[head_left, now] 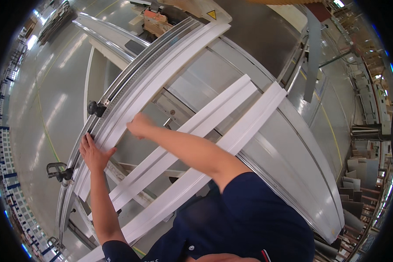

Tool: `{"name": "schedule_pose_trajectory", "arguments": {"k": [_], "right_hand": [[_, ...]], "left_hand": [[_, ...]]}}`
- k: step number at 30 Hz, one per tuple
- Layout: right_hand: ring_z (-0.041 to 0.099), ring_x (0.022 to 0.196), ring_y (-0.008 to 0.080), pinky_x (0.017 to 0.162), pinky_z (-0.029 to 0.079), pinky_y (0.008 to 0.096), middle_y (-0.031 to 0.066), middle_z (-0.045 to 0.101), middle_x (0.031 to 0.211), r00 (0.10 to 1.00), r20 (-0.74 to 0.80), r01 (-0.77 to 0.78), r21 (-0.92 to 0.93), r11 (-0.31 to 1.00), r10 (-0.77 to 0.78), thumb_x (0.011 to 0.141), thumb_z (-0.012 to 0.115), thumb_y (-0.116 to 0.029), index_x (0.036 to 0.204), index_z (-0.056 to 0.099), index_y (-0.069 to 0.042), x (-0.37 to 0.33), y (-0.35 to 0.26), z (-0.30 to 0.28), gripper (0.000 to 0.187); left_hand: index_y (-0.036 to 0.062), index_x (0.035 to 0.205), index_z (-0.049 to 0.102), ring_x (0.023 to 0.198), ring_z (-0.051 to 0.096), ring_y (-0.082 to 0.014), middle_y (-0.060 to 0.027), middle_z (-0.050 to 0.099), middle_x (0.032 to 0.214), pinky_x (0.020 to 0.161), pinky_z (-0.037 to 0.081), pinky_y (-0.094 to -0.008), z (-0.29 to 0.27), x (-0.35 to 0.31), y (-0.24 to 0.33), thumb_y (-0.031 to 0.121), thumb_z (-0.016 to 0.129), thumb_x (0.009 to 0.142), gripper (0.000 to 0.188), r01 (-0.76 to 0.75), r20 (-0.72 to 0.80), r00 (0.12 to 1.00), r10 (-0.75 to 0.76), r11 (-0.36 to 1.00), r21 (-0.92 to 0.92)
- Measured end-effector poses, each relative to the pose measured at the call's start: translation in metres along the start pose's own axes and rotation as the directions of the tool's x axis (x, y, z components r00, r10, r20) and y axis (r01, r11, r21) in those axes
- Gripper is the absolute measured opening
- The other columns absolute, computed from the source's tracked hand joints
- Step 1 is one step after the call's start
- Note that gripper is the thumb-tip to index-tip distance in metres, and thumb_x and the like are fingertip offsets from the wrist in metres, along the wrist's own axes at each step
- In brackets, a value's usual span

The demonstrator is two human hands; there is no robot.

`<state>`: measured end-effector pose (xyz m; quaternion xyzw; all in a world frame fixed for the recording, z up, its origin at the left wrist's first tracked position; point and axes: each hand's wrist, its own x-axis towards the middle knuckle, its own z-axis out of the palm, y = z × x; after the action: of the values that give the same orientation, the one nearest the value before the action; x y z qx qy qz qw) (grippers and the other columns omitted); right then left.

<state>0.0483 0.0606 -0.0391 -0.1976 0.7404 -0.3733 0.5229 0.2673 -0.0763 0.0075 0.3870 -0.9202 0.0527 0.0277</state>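
Hands on a long white plastic strip lying along the metal rail of a grey machine table: left hand pressed flat with fingers spread, right hand closed over the strip's edge. Two more white strips cross the table nearby. Glossy grey floor lies beyond; a yellow triangular warning sign sits at the machine's far end.

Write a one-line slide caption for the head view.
Both hands, left hand and right hand, press a long white profile against the machine fence, two more profiles alongside.
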Motion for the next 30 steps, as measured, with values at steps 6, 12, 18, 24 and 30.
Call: {"name": "schedule_pose_trajectory", "arguments": {"k": [6,12,18,24,30], "right_hand": [[0.044,0.141,0.0408,0.12,0.032,0.0527,0.0233,0.056,0.143,0.382,-0.13,0.48,-0.818,0.317,-0.915,0.076,0.083,-0.051,0.131,0.061,-0.002,0.015,0.027,-0.062,0.077],[0.041,0.144,0.0421,0.119,0.03,0.0549,0.0228,0.046,0.156,0.511,-0.028,0.288,-0.936,0.202,-0.859,0.085,0.078,-0.053,0.14,0.055,0.001,0.027,0.037,-0.089,0.081],[0.04,0.143,0.0448,0.119,0.032,0.0551,0.0222,0.047,0.154,0.331,0.127,0.362,-0.932,0.002,-0.935,0.086,0.075,-0.059,0.133,0.055,0.0,0.037,0.034,-0.093,0.078],[0.038,0.145,0.0453,0.12,0.031,0.0565,0.0204,0.048,0.153,0.312,0.122,0.362,-0.932,-0.001,-0.942,0.088,0.073,-0.06,0.135,0.053,-0.003,0.043,0.039,-0.102,0.076],[0.038,0.145,0.0452,0.12,0.031,0.0571,0.021,0.047,0.154,0.297,0.139,0.366,-0.93,-0.022,-0.945,0.09,0.072,-0.059,0.132,0.054,-0.003,0.047,0.044,-0.098,0.072]], "left_hand": [[0.0024,0.161,0.029,0.15,0.028,-0.0434,-0.0238,0.033,0.161,0.123,0.017,-0.0622,0.046,-0.02,-0.042,0.069,0.085,0.062,0.131,0.068,0.069,0.995,-0.071,0.997,0.045],[0.0002,0.152,0.039,0.141,0.039,-0.0423,-0.0224,0.046,0.144,0.122,0.019,-0.0644,0.021,-0.003,-0.029,0.077,0.083,0.054,0.132,-0.025,-0.119,0.993,0.012,0.994,-0.106],[-0.0029,0.148,0.044,0.137,0.042,-0.038,-0.0205,0.048,0.139,0.119,0.022,-0.0637,0.023,-0.026,-0.033,0.076,0.083,0.05,0.131,0.0,-0.169,0.985,-0.027,0.987,-0.158],[-0.0043,0.145,0.046,0.132,0.046,-0.0335,-0.0173,0.052,0.133,0.116,0.025,-0.0615,0.018,-0.019,-0.028,0.074,0.084,0.048,0.13,-0.02,-0.203,0.979,-0.01,0.989,-0.147],[-0.0036,0.146,0.046,0.134,0.045,-0.0343,-0.0181,0.052,0.135,0.119,0.022,-0.061,0.022,-0.024,-0.036,0.075,0.084,0.052,0.128,-0.006,-0.21,0.977,-0.025,0.989,-0.146]]}}
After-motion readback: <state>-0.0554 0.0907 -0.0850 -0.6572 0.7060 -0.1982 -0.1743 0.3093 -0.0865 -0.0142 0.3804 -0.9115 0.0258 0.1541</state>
